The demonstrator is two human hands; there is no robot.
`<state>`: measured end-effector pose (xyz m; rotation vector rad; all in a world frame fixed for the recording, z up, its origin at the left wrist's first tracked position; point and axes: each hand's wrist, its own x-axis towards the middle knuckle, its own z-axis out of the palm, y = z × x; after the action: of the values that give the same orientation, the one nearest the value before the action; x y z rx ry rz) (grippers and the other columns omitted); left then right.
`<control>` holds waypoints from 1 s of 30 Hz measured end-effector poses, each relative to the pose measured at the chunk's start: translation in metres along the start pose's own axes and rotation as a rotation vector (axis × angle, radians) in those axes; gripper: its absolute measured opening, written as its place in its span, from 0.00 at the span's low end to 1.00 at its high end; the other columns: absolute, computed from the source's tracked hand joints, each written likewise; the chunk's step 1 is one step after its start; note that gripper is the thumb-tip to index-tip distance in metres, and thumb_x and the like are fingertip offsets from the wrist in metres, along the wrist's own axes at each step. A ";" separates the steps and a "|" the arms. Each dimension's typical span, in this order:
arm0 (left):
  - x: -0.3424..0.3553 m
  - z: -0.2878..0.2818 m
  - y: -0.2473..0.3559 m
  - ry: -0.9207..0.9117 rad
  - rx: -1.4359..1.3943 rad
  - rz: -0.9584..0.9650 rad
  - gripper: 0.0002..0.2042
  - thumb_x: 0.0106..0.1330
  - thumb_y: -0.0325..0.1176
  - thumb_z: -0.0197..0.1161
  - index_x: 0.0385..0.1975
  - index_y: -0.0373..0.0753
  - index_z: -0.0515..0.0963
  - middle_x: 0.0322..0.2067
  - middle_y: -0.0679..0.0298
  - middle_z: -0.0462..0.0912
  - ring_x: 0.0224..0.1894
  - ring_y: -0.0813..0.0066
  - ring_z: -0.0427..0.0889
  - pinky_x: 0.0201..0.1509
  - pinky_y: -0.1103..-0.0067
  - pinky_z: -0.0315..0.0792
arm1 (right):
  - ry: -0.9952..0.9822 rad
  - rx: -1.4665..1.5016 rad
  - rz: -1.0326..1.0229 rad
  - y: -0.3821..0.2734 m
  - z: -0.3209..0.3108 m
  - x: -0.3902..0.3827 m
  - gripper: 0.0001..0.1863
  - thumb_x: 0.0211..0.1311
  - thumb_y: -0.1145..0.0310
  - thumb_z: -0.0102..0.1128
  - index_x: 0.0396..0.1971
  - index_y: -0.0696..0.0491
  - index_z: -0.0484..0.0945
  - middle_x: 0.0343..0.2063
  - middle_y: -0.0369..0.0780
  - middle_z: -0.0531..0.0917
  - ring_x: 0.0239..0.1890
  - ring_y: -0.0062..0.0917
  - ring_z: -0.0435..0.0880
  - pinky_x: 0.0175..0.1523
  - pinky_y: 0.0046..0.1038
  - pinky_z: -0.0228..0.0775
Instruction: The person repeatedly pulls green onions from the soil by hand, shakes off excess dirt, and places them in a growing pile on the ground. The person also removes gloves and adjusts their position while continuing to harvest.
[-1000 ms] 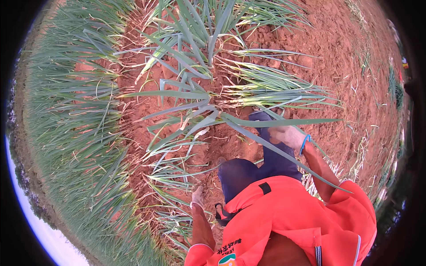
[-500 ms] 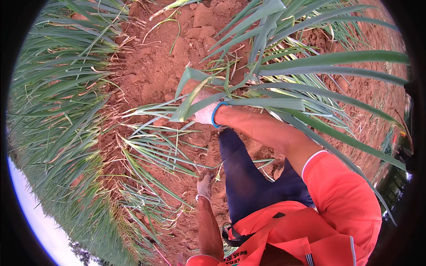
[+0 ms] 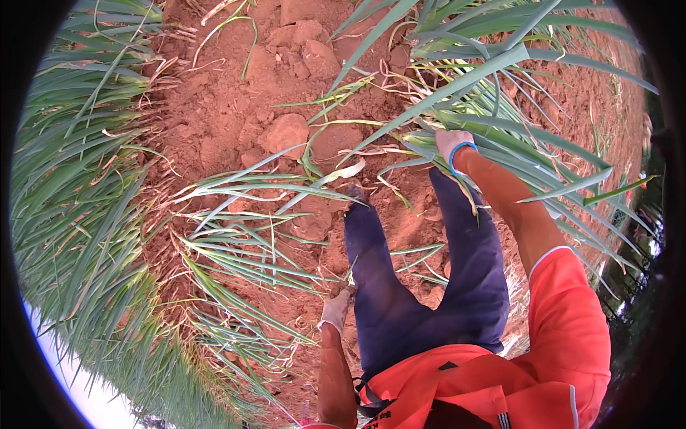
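My right hand point(image 3: 451, 144), in a pale glove with a blue band at the wrist, is closed on the base of a large leafy green onion bunch point(image 3: 493, 121) at the upper right. My left hand point(image 3: 337, 304), also gloved, is curled beside my left leg at the lower middle; what lies in its fingers is too small to make out. Thin onion plants point(image 3: 236, 254) lie on the red soil just left of it. My dark-trousered legs point(image 3: 464, 272) stretch up the middle of the view, below the bunch.
A dense row of standing onions point(image 3: 78, 214) runs down the left side. Red soil with clods point(image 3: 284, 136) lies at the upper middle. More onion tops point(image 3: 529, 28) spread at the upper right, with bare soil beyond and dark foliage at the far right rim.
My right hand has swung up across the middle and then rightward to the bunch at upper right. My legs show more fully. The view has shifted; my left hand stays low.
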<state>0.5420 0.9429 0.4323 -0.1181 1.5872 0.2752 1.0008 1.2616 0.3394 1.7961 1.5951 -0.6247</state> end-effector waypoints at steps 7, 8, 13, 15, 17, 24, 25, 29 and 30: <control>0.009 0.079 0.118 -0.047 0.240 0.054 0.24 0.71 0.37 0.71 0.62 0.33 0.77 0.51 0.63 0.84 0.51 0.75 0.81 0.57 0.78 0.74 | -0.347 -0.141 0.037 0.035 0.048 -0.039 0.14 0.59 0.66 0.66 0.43 0.55 0.87 0.41 0.49 0.91 0.47 0.46 0.90 0.48 0.49 0.81; 0.023 0.098 0.115 -0.103 0.133 0.064 0.27 0.70 0.38 0.71 0.65 0.34 0.74 0.52 0.64 0.83 0.51 0.75 0.81 0.57 0.77 0.74 | -0.487 -0.134 0.004 0.020 0.026 -0.041 0.19 0.55 0.63 0.70 0.45 0.56 0.87 0.42 0.47 0.91 0.48 0.45 0.90 0.49 0.49 0.81; 0.103 0.224 0.115 -0.224 -0.136 0.003 0.33 0.71 0.52 0.69 0.72 0.46 0.67 0.59 0.64 0.82 0.67 0.67 0.77 0.68 0.69 0.70 | -0.050 0.452 -0.377 -0.021 -0.054 0.016 0.31 0.58 0.58 0.68 0.57 0.60 0.74 0.45 0.57 0.85 0.52 0.54 0.84 0.58 0.47 0.77; 0.187 0.269 0.084 -0.253 -0.234 0.004 0.37 0.69 0.57 0.69 0.73 0.48 0.66 0.66 0.65 0.74 0.68 0.68 0.74 0.68 0.66 0.69 | -0.005 0.430 -0.455 -0.009 -0.034 0.079 0.45 0.53 0.53 0.73 0.67 0.63 0.67 0.56 0.60 0.81 0.59 0.53 0.81 0.65 0.44 0.74; 0.255 0.306 0.069 -0.348 -0.317 -0.094 0.40 0.68 0.61 0.68 0.74 0.49 0.64 0.73 0.65 0.65 0.67 0.67 0.73 0.68 0.63 0.68 | -0.021 0.460 -0.479 0.005 -0.002 0.125 0.54 0.50 0.49 0.76 0.71 0.63 0.59 0.53 0.61 0.81 0.57 0.54 0.82 0.63 0.45 0.74; 0.365 0.425 0.080 -0.605 -0.762 0.134 0.39 0.65 0.62 0.70 0.68 0.41 0.71 0.62 0.60 0.77 0.62 0.61 0.77 0.68 0.60 0.73 | 0.125 0.496 -0.448 0.087 0.147 0.245 0.58 0.49 0.31 0.71 0.64 0.69 0.67 0.48 0.59 0.85 0.51 0.48 0.86 0.59 0.39 0.77; 0.375 0.428 0.082 -0.605 -0.769 0.182 0.39 0.64 0.63 0.70 0.67 0.40 0.71 0.61 0.58 0.78 0.61 0.60 0.79 0.69 0.59 0.74 | 0.089 0.531 -0.449 0.086 0.161 0.247 0.55 0.50 0.32 0.71 0.60 0.69 0.70 0.47 0.59 0.85 0.50 0.48 0.86 0.58 0.40 0.77; 0.393 0.445 0.085 -0.581 -0.863 0.255 0.30 0.71 0.54 0.68 0.64 0.40 0.73 0.57 0.59 0.81 0.58 0.62 0.81 0.67 0.61 0.76 | -0.177 0.470 -0.245 0.082 0.168 0.233 0.46 0.52 0.36 0.71 0.49 0.69 0.79 0.43 0.59 0.86 0.46 0.48 0.87 0.55 0.43 0.76; 0.400 0.441 0.077 -0.477 -0.864 0.231 0.29 0.70 0.52 0.69 0.64 0.41 0.73 0.56 0.60 0.82 0.58 0.62 0.81 0.67 0.62 0.76 | -0.187 0.434 -0.364 0.078 0.152 0.222 0.43 0.57 0.38 0.70 0.55 0.66 0.78 0.43 0.59 0.86 0.44 0.46 0.86 0.53 0.43 0.77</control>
<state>0.9350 1.1649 0.0359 -0.4964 0.9197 1.0779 1.1205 1.2967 0.0884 1.6769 1.7646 -1.3556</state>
